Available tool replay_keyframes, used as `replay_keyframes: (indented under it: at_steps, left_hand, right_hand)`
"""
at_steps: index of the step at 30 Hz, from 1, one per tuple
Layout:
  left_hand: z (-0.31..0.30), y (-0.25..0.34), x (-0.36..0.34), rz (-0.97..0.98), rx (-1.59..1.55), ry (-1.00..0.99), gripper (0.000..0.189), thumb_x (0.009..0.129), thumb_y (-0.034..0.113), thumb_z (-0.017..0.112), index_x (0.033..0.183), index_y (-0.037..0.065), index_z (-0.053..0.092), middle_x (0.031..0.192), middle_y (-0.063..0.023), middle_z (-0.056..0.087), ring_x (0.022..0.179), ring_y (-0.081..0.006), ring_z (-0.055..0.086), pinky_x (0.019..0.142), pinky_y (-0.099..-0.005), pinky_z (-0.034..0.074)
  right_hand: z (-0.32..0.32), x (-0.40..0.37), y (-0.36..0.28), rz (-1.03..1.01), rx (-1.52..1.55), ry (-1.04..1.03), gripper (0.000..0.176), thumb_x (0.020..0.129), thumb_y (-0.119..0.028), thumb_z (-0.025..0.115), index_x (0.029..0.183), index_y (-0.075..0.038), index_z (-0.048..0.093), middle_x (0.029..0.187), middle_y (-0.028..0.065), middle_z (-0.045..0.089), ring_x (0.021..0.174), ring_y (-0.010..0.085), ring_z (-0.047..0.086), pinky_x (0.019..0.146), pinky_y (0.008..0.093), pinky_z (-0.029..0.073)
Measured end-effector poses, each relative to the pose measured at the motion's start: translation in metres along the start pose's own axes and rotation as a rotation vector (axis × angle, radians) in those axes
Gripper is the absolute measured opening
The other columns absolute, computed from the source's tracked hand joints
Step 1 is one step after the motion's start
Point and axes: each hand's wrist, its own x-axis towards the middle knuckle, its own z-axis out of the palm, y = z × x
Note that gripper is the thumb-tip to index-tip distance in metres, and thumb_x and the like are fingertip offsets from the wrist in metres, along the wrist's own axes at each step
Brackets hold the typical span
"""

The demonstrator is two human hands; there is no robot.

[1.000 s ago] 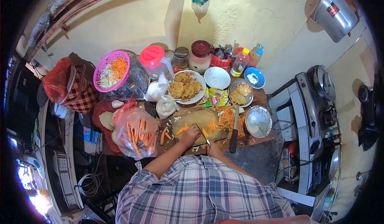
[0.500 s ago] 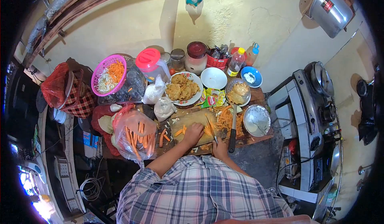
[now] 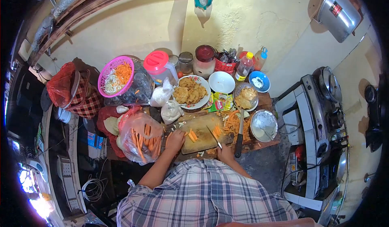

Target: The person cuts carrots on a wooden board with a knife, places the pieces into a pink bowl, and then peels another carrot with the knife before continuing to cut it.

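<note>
In my right hand (image 3: 225,152) is a knife (image 3: 213,136), its blade slanting up and left over the wooden cutting board (image 3: 198,146). My left hand (image 3: 176,140) is at the board's left edge, fingers curled over a carrot (image 3: 167,140) that is mostly hidden beneath it. Cut carrot sticks (image 3: 193,136) lie on the board beside the left hand. More thin carrot strips (image 3: 217,130) sit right of the blade. Left of my left hand, a clear plastic bag (image 3: 139,142) holds several whole carrots.
Shredded carrot (image 3: 237,125) and a spatula (image 3: 240,138) lie right of the board, near a bowl of white batter (image 3: 263,125). Behind stand a plate of fritters (image 3: 189,91), a white bowl (image 3: 221,82), a pink pitcher (image 3: 160,67) and a pink basket of shreds (image 3: 116,76). A stove (image 3: 320,93) is at right.
My left hand has moved left from the middle of the board to the carrot by its edge. The knife stays in my right hand, its blade now tilted further left. The view has shifted slightly.
</note>
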Motion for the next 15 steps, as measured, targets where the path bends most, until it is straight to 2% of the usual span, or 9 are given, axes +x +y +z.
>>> replay_keyframes:
  at_steps: [1,4,6,8,9,11,15]
  left_hand:
    - [0.006,-0.006,0.0,-0.024,-0.018,0.01,0.017,0.075,0.009,0.06,0.09,0.002,0.06,0.091,-0.0121,0.06,0.091,-0.0293,0.057,0.078,-0.0395,0.046]
    - [-0.009,0.008,0.005,-0.039,-0.106,0.059,0.016,0.074,0.009,0.061,0.089,0.002,0.061,0.09,-0.0118,0.061,0.09,-0.0292,0.058,0.077,-0.0395,0.047]
    - [-0.005,0.02,0.013,-0.036,-0.175,0.095,0.016,0.074,0.009,0.061,0.088,0.003,0.061,0.089,-0.0119,0.061,0.089,-0.0296,0.058,0.077,-0.0397,0.047]
    - [0.021,0.025,0.024,0.27,-0.174,0.098,0.016,0.073,0.01,0.064,0.087,0.004,0.062,0.087,-0.0099,0.062,0.088,-0.0276,0.058,0.077,-0.039,0.047]
    - [0.019,0.038,0.03,0.272,-0.176,0.096,0.016,0.073,0.01,0.064,0.087,0.004,0.062,0.087,-0.0099,0.062,0.088,-0.0276,0.058,0.077,-0.039,0.047]
    - [0.017,0.06,0.04,0.557,-0.128,0.208,0.016,0.07,0.012,0.066,0.085,0.006,0.062,0.084,-0.0075,0.061,0.087,-0.0253,0.058,0.078,-0.0375,0.046]
    - [0.036,0.065,0.043,0.62,-0.168,0.15,0.015,0.069,0.012,0.066,0.083,0.007,0.062,0.084,-0.0056,0.061,0.087,-0.0224,0.058,0.079,-0.0361,0.045]
  right_hand:
    - [-0.005,0.0,-0.007,0.082,0.006,-0.018,0.03,0.088,-0.027,0.052,0.093,0.003,0.05,0.073,0.0303,0.056,0.073,0.0475,0.057,0.066,0.0553,0.044]
    - [-0.004,-0.001,-0.007,0.062,0.017,0.006,0.028,0.088,-0.026,0.051,0.091,0.002,0.054,0.07,0.0283,0.058,0.07,0.0459,0.058,0.062,0.0511,0.044]
    - [-0.001,-0.003,-0.007,0.083,0.042,0.004,0.028,0.088,-0.026,0.05,0.091,0.002,0.053,0.072,0.0288,0.058,0.071,0.0466,0.058,0.063,0.0528,0.044]
    - [0.003,-0.005,-0.004,0.103,0.067,0.003,0.028,0.089,-0.026,0.05,0.09,0.003,0.052,0.074,0.0292,0.058,0.072,0.0474,0.058,0.065,0.0546,0.045]
    - [0.005,-0.005,0.0,0.085,0.097,0.013,0.029,0.089,-0.026,0.05,0.092,0.003,0.053,0.075,0.0285,0.058,0.073,0.0465,0.058,0.065,0.0516,0.045]
    - [0.006,-0.006,0.003,0.07,0.126,0.028,0.03,0.089,-0.026,0.049,0.094,0.003,0.054,0.076,0.0277,0.058,0.075,0.0456,0.058,0.065,0.0487,0.045]
    - [-0.004,-0.009,-0.012,0.097,0.124,0.029,0.027,0.089,-0.024,0.05,0.093,0.002,0.052,0.076,0.0273,0.058,0.076,0.0445,0.058,0.065,0.0482,0.045]
